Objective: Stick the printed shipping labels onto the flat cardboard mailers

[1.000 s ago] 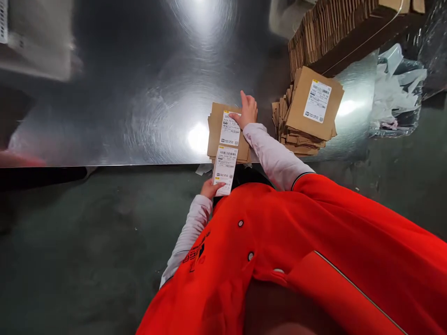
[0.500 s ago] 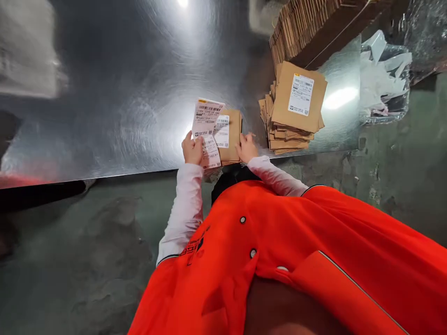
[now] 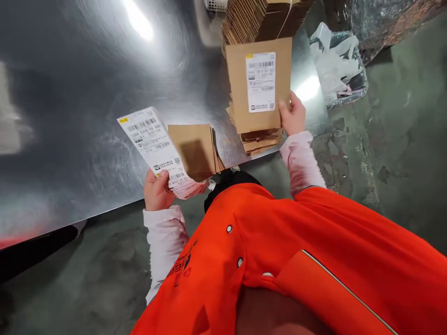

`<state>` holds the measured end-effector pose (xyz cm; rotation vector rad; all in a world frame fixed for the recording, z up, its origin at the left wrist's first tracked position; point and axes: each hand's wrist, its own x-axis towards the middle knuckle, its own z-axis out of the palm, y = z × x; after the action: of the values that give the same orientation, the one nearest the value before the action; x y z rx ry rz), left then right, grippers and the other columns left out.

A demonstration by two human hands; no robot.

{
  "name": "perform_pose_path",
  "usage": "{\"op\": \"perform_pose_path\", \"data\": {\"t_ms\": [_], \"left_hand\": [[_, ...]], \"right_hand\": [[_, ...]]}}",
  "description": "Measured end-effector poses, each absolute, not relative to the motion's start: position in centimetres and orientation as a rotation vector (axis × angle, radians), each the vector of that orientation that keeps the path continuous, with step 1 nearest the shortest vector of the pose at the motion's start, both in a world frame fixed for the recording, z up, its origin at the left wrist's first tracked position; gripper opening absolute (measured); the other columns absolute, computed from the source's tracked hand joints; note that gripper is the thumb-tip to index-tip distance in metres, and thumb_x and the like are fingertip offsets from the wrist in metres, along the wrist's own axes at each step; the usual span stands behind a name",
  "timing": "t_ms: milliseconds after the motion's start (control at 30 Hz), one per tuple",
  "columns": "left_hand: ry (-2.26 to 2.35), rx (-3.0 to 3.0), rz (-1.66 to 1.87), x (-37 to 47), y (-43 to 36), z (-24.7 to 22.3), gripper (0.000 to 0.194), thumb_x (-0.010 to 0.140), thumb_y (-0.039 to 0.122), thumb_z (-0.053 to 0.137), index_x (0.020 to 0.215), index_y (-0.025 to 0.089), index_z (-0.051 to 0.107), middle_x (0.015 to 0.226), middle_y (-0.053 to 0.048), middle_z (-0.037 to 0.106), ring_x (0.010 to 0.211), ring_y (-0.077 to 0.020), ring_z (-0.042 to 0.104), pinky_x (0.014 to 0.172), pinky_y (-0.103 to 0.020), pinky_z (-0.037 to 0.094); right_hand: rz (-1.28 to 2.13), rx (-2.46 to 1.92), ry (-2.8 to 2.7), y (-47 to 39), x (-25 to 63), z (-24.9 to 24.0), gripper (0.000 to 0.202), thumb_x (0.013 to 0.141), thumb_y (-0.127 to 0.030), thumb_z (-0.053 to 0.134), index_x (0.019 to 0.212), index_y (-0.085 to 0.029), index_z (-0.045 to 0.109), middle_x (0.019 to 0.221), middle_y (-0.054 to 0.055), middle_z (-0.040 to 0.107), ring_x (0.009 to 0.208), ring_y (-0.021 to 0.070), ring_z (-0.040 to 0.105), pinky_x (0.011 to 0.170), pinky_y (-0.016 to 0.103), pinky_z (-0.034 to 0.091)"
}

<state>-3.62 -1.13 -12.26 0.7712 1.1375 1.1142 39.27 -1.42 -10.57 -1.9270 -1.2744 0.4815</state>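
Observation:
My left hand is closed on a strip of white shipping labels, thumb on top, with the strip's lower end curling down toward the table edge. Beside that strip, a small stack of brown cardboard mailers lies at the table's front edge, its top one bare of any label. My right hand grips the lower right edge of a labelled cardboard mailer. This mailer is over a pile of other mailers, covering most of it; whether it touches the pile I cannot tell.
Both stacks are on a shiny metal table. Behind the pile stands a long tied row of cardboard. A plastic-lined bin with white scraps stands past the table's right end. A white basket shows at the top.
My right hand has lifted a labelled mailer off the small stack and carried it right, over the pile. My left hand has drawn the label strip left, away from the stack. The view has shifted.

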Motion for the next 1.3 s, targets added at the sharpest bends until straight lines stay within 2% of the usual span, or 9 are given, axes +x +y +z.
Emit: {"op": "perform_pose_path", "data": {"t_ms": [133,233,300,467,567,733,1000,1200,1300], "left_hand": [[1.192,0.785,1.052,-2.6,-3.1,-13.3,0.051,0.061,0.046,0.089,0.103,0.025,0.070,0.104,-0.005,0.076,0.096,-0.0240,0.071,0.085,-0.034,0.057],[1.241,0.835,0.913,-1.9,-4.5,-13.9,0.054,0.060,0.054,0.087,0.100,0.022,0.070,0.096,-0.007,0.077,0.087,-0.0255,0.072,0.080,-0.037,0.059],[1.264,0.916,0.816,-1.9,-5.0,-13.9,0.053,0.058,0.056,0.088,0.094,0.019,0.073,0.093,-0.008,0.077,0.086,-0.0264,0.072,0.081,-0.038,0.059],[1.381,0.822,0.979,-2.5,-4.6,-14.8,0.051,0.052,0.053,0.090,0.082,0.016,0.073,0.084,-0.008,0.076,0.079,-0.0237,0.070,0.077,-0.037,0.057],[1.410,0.713,0.999,-2.2,-4.6,-16.1,0.050,0.047,0.055,0.091,0.068,0.016,0.069,0.068,-0.005,0.071,0.064,-0.0199,0.066,0.064,-0.034,0.056],[1.569,0.698,1.011,-0.5,-5.8,-17.8,0.057,0.052,0.062,0.086,0.051,0.020,0.047,0.048,0.003,0.055,0.050,-0.0128,0.053,0.050,-0.027,0.046],[1.276,0.556,0.536,-3.6,-6.5,-21.1,0.066,0.027,0.039,0.098,0.082,0.013,0.072,0.082,-0.012,0.077,0.080,-0.0310,0.072,0.075,-0.043,0.058],[1.381,0.443,0.452,-6.2,-7.4,-24.3,0.075,0.022,0.045,0.098,0.085,0.012,0.074,0.088,-0.014,0.078,0.096,-0.0386,0.073,0.089,-0.052,0.058],[1.430,0.399,0.380,-7.1,-9.3,-25.4,0.075,0.015,0.045,0.097,0.078,0.011,0.073,0.085,-0.016,0.078,0.098,-0.0414,0.072,0.092,-0.054,0.057]], "right_hand": [[0.246,-2.402,-1.278,-0.3,37.1,-7.4,0.087,0.080,-0.037,0.078,0.149,-0.001,0.041,0.143,0.028,0.048,0.136,0.0389,0.045,0.113,0.062,0.036],[0.992,-1.878,-1.509,-0.9,27.3,-9.6,0.075,0.068,-0.043,0.087,0.130,-0.010,0.061,0.119,0.016,0.067,0.114,0.0301,0.062,0.105,0.050,0.051],[1.455,-1.477,-1.378,-2.5,20.8,-12.3,0.058,0.073,-0.048,0.082,0.118,-0.015,0.065,0.110,0.010,0.072,0.103,0.0247,0.068,0.096,0.042,0.057],[1.816,-1.322,-1.192,-5.5,14.2,-16.6,0.047,0.071,-0.049,0.081,0.101,-0.016,0.067,0.096,0.007,0.076,0.087,0.0217,0.072,0.084,0.039,0.061],[1.691,-1.390,-1.251,-4.0,14.9,-16.1,0.043,0.070,-0.040,0.082,0.103,-0.016,0.068,0.096,0.006,0.076,0.087,0.0202,0.072,0.083,0.035,0.060],[1.534,-1.544,-1.473,-2.2,16.0,-14.9,0.018,0.078,-0.033,0.075,0.081,-0.015,0.074,0.078,0.004,0.074,0.074,0.0172,0.069,0.075,0.031,0.056],[0.945,-1.818,-1.648,5.8,17.2,-19.6,0.019,0.076,-0.034,0.078,0.077,-0.015,0.075,0.093,0.006,0.069,0.093,0.0201,0.062,0.093,0.037,0.052],[0.744,-2.038,-1.673,12.7,17.5,-23.9,0.030,0.081,-0.040,0.075,0.096,-0.014,0.075,0.125,0.013,0.058,0.124,0.0298,0.050,0.109,0.053,0.041],[0.653,-2.081,-1.708,12.0,16.9,-23.7,0.053,0.087,-0.044,0.070,0.130,-0.013,0.064,0.140,0.018,0.051,0.133,0.0318,0.044,0.113,0.055,0.036]]}}
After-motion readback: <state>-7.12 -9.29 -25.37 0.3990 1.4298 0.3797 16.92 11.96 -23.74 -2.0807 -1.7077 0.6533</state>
